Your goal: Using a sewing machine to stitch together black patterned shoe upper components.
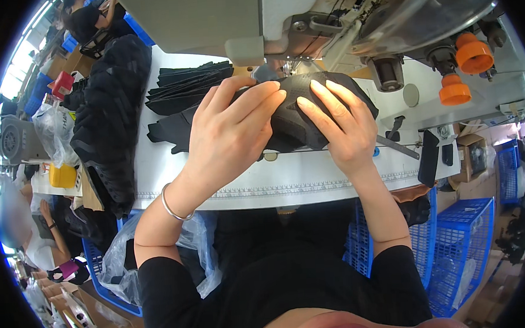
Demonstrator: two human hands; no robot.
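Observation:
A curved black shoe upper [295, 112], with a patterned surface, lies under the sewing machine [281, 65] head. My left hand [228, 127] is closed at its left part, fingertips pressed together on the material; the thumb is mostly hidden. On the right part rest the bent, slightly parted fingers of my right hand [343, 121], which grips the piece near its front edge, with its thumb out of sight. Both hands are close to the needle area, whose needle I cannot make out. Left of my left hand is a fanned stack of black cut pieces [178, 91].
A ruler strip [287, 189] runs along the white table's front edge. Black uppers [109, 118] are heaped at the left. Orange knobs [473, 52] hang at the upper right. Blue crates [460, 248] stand below the table on the right. A co-worker [43, 235] sits at the far left.

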